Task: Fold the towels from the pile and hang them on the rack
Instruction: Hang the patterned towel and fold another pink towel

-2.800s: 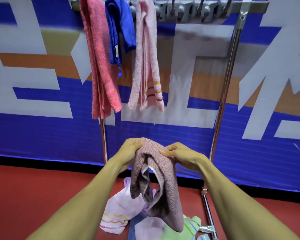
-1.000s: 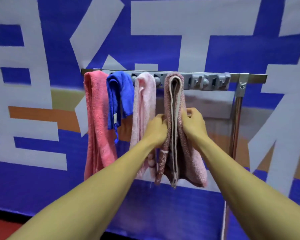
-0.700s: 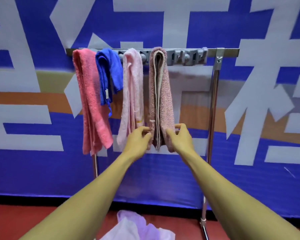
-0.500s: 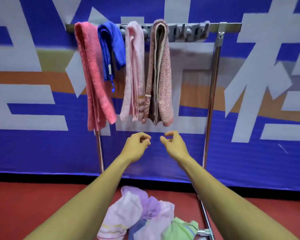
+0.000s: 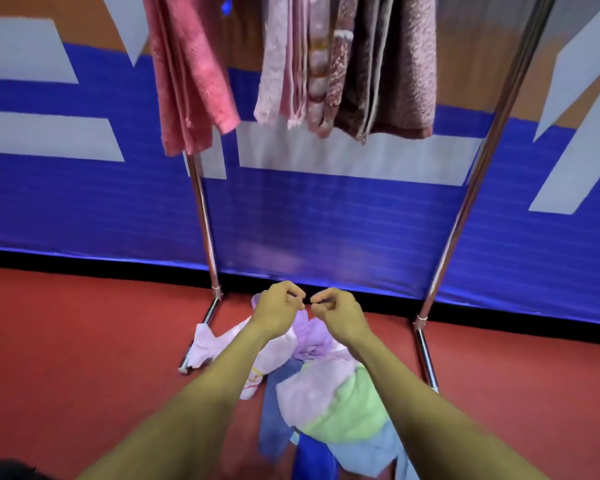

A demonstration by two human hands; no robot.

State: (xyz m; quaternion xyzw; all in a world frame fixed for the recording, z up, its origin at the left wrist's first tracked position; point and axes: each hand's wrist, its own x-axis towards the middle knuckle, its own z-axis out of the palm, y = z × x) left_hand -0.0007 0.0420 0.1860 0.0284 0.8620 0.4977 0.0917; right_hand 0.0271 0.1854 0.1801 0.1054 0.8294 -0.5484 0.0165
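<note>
The pile of towels lies on the red floor between the rack's feet, with lilac, pale pink, green and blue pieces tangled together. My left hand and my right hand hover side by side just above the pile's far end. Both have their fingers curled in and hold nothing. Above hang the lower ends of a coral towel, a pale pink towel and the mauve-brown towel. The rack's top bar is out of view.
The rack's left post and right post are chrome and run down to floor rails on either side of the pile. A blue and white banner wall stands right behind. Red floor spreads left and right.
The mauve-brown towel went from my hands onto the rack, beside the pale pink one. Both hands let go of it and dropped low over the pile, and my view tilted down.
</note>
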